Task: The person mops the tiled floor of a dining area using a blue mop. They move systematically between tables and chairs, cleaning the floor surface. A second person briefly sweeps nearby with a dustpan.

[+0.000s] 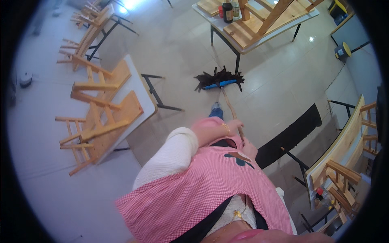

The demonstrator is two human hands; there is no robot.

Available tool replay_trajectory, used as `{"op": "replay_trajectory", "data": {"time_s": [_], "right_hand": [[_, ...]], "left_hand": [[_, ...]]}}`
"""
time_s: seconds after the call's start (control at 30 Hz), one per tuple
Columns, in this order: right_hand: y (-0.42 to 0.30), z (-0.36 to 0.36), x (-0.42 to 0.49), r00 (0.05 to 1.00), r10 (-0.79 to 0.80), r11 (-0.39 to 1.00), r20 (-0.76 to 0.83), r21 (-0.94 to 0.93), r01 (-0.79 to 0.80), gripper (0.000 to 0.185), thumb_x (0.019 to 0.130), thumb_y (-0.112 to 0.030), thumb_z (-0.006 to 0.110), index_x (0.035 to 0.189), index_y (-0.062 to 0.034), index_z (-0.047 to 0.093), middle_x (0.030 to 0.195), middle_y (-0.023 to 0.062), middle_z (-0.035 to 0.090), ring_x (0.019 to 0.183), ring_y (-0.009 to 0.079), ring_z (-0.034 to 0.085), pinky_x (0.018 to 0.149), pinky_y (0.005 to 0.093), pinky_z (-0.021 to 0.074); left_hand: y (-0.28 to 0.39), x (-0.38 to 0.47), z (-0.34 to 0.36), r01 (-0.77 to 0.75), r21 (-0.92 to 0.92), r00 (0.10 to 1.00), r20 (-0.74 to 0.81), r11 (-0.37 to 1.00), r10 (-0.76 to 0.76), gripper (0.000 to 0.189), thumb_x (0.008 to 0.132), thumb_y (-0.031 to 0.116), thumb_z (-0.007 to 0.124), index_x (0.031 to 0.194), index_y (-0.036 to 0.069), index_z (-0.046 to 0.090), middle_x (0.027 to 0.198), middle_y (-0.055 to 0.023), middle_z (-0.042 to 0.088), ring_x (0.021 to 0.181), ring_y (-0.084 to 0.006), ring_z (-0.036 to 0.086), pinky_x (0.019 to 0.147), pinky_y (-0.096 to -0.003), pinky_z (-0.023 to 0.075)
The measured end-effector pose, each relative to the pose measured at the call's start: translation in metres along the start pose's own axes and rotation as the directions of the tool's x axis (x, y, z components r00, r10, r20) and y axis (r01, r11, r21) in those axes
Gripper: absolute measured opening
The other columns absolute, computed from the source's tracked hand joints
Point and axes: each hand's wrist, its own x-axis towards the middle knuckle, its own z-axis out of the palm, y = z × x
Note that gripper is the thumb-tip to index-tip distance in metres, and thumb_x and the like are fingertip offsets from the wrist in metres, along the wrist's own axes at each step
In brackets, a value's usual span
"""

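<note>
My left hand (235, 127) grips the wooden handle (230, 106) of a mop, a bracelet on its wrist. Lower on the picture, close to my pink checked apron, my right hand (249, 148) is closed round the upper end of the same handle. The handle runs away from me to a blue mop head clamp (220, 84). Dark mop strands (212, 77) spread over the tiled floor, beside a leg of the far table. One foot and a blue trouser leg (215, 113) show just short of the mop.
A white-topped table (149, 100) with upturned wooden benches stands left. The far table (264, 47) bears benches and bottles. A black mat (288, 136) lies right, near another bench-laden table (308, 179). Yellow-rimmed bins (343, 52) stand at the upper right.
</note>
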Motion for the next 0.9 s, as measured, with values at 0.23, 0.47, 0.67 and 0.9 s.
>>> {"op": "replay_trajectory", "data": {"time_s": [0.23, 0.47, 0.67, 0.9], "right_hand": [[-0.018, -0.061, 0.027, 0.959, 0.136, 0.965, 0.250, 0.185, -0.185, 0.044, 0.075, -0.028, 0.056, 0.118, -0.0201, 0.048, 0.074, 0.0149, 0.060, 0.065, 0.0335, 0.059, 0.057, 0.0368, 0.0471], [-0.015, -0.168, 0.070, 0.915, 0.263, 0.742, 0.307, 0.542, -0.395, 0.034, 0.074, 0.000, 0.054, 0.109, 0.0015, 0.054, 0.077, 0.0062, 0.061, 0.064, 0.0080, 0.056, 0.059, 0.0225, 0.0455], [-0.030, -0.117, 0.122, 0.937, 0.243, 0.785, 0.251, 0.517, -0.342, 0.034, 0.075, -0.008, 0.057, 0.109, -0.0020, 0.055, 0.078, 0.0124, 0.063, 0.066, 0.0141, 0.060, 0.060, 0.0263, 0.0470], [-0.127, -0.083, 0.299, 0.972, -0.157, 0.982, 0.176, 0.133, 0.135, 0.034, 0.072, -0.016, 0.055, 0.105, -0.0071, 0.057, 0.082, 0.0193, 0.060, 0.074, 0.0338, 0.059, 0.067, 0.0394, 0.0478]], "left_hand": [[-0.015, 0.084, -0.017, -0.145, 0.127, 0.659, 0.752, 0.981, 0.000, 0.022, 0.064, 0.021, 0.061, 0.083, 0.012, 0.062, 0.078, -0.0105, 0.060, 0.078, -0.0295, 0.057, 0.070, -0.0385, 0.0451], [0.022, 0.146, -0.049, -0.047, -0.159, 0.655, 0.741, 0.986, 0.150, 0.022, 0.061, 0.028, 0.065, 0.075, 0.011, 0.064, 0.071, -0.0108, 0.062, 0.068, -0.0281, 0.059, 0.061, -0.0393, 0.0462], [-0.042, 0.150, -0.077, -0.109, -0.068, 0.748, 0.652, 0.992, 0.128, 0.017, 0.061, 0.024, 0.061, 0.073, 0.012, 0.064, 0.070, -0.0108, 0.061, 0.069, -0.0283, 0.059, 0.061, -0.0395, 0.0470], [-0.181, 0.171, -0.194, 0.179, 0.293, 0.940, 0.230, 0.939, -0.251, 0.012, 0.064, 0.020, 0.060, 0.073, 0.011, 0.060, 0.075, -0.0103, 0.060, 0.075, -0.0291, 0.058, 0.066, -0.0403, 0.0465]]}}
